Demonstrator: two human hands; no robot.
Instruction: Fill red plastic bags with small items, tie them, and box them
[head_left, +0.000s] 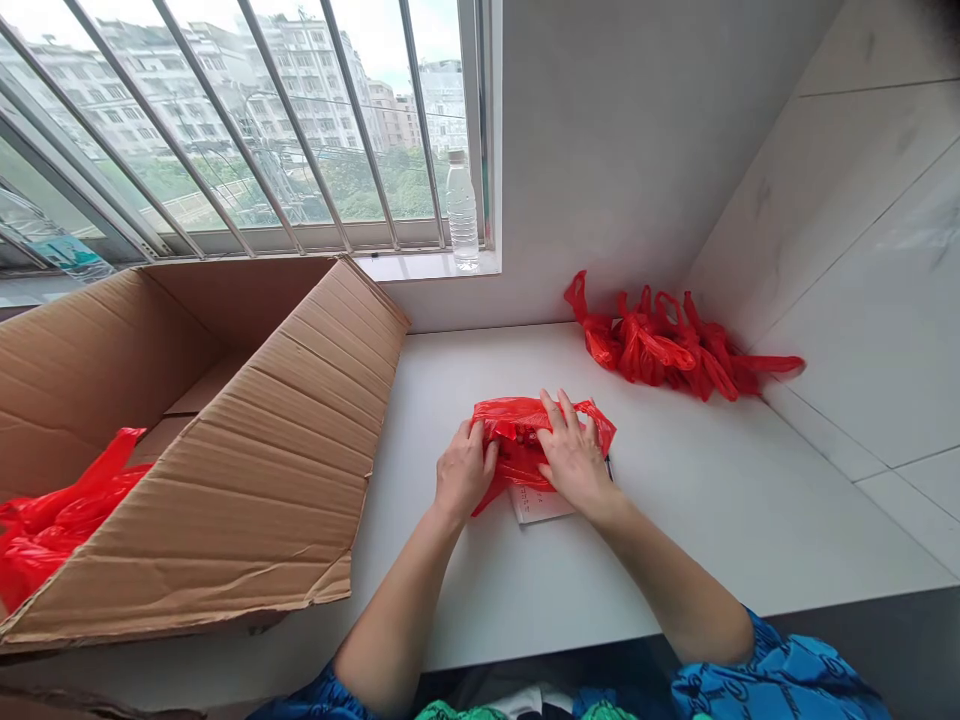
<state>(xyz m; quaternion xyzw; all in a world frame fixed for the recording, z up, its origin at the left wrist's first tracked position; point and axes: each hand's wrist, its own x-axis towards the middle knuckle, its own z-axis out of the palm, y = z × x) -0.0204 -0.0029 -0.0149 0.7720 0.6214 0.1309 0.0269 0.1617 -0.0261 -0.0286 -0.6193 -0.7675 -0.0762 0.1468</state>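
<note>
Two hands are working a red plastic bag [508, 411] on the white bench.
The left hand [465, 468] is pinching the bag's left end between thumb and fingers, while the right hand [574, 455] is spreading its fingers over the right side, its thumb pointing toward the middle; whether that hand is gripping any plastic, I cannot tell. The bag is lying near the middle of the bench [480, 600], partly covering a white printed sheet or booklet [541, 507] whose near edge is showing. Beyond it to the right, a row of bunched red bags [660, 345] is resting by the wall. To the left, an open cardboard box [247, 450] is holding more red plastic [67, 510], and a clear bottle [463, 215] is standing on the windowsill [424, 266].
</note>
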